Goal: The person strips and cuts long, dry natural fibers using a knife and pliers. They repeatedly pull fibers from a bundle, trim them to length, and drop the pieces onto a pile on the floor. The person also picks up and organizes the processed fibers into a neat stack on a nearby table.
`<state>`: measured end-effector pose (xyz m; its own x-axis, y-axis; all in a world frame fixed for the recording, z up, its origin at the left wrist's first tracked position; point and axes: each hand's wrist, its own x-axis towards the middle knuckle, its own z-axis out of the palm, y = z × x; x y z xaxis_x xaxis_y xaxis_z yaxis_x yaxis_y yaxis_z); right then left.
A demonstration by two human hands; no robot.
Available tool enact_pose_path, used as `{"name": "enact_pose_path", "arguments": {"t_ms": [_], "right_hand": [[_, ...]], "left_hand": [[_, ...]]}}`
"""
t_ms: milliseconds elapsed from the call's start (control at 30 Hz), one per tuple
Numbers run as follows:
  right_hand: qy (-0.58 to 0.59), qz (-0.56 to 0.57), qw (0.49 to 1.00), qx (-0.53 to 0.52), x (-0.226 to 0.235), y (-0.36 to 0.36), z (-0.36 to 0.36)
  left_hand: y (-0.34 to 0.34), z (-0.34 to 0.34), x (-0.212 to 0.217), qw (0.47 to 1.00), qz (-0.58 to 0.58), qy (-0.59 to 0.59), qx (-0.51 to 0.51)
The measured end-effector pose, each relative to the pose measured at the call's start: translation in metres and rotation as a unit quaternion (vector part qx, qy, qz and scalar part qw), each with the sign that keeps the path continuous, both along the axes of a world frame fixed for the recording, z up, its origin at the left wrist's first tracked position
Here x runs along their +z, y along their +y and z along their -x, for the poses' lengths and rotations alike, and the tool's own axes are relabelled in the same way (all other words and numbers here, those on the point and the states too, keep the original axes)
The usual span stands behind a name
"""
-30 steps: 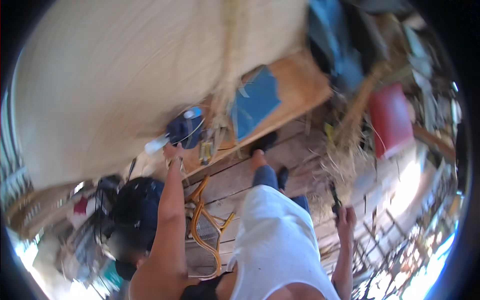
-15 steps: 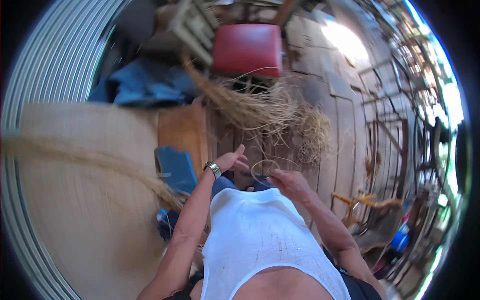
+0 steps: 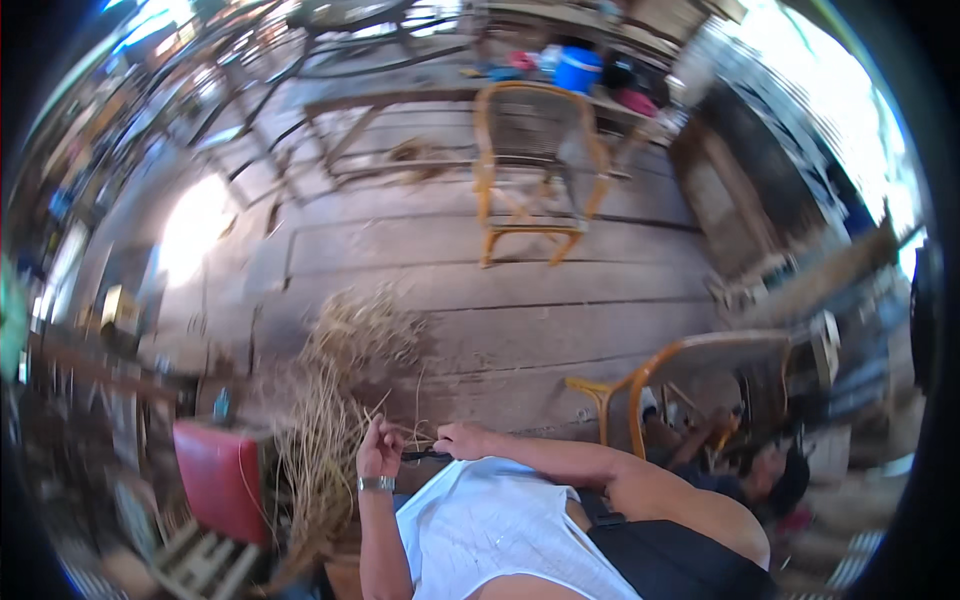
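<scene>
My left hand (image 3: 379, 448), with a metal watch on the wrist, is raised in front of my white shirt. Its fingers are curled, and a thin pale cane strip (image 3: 418, 436) runs from beside them toward my right hand (image 3: 466, 441). That right hand is closed around the strip's other end. A short dark object (image 3: 425, 455) lies between the hands; its kind is too blurred to make out. Just left of my left hand, a large heap of loose cane strips (image 3: 325, 440) spreads over the plank floor.
A red padded seat (image 3: 215, 475) stands at lower left. Ahead is a cane armchair (image 3: 535, 160) before a low bench (image 3: 400, 97) bearing a blue bucket (image 3: 577, 70). Another cane chair frame (image 3: 640, 400) is close on my right, with a person (image 3: 765, 475) behind it.
My view has swung to the right, bringing the armchair and bench ahead and the red seat to lower left. My left hand's fingers, spread before, are now curled.
</scene>
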<state>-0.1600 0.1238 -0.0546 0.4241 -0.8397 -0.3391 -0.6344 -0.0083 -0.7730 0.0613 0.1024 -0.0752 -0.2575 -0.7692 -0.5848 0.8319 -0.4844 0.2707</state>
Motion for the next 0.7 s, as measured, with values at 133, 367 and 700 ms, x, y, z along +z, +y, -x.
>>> {"name": "enact_pose_path", "arguments": {"t_ms": [133, 367, 700], "right_hand": [[-0.177, -0.245, 0.918, -0.256, 0.018, 0.003, 0.022], [-0.252, -0.208, 0.773, -0.544, -0.008, 0.037, 0.006], [0.004, -0.102, 0.807, -0.582, -0.051, 0.116, 0.068]], "left_hand": [[-0.008, 0.022, -0.01, 0.997, 0.033, -0.025, -0.067], [-0.001, 0.066, 0.043, 0.947, 0.097, -0.13, -0.277], [-0.038, -0.138, -0.077, 0.91, 0.124, -0.345, -0.195]]}}
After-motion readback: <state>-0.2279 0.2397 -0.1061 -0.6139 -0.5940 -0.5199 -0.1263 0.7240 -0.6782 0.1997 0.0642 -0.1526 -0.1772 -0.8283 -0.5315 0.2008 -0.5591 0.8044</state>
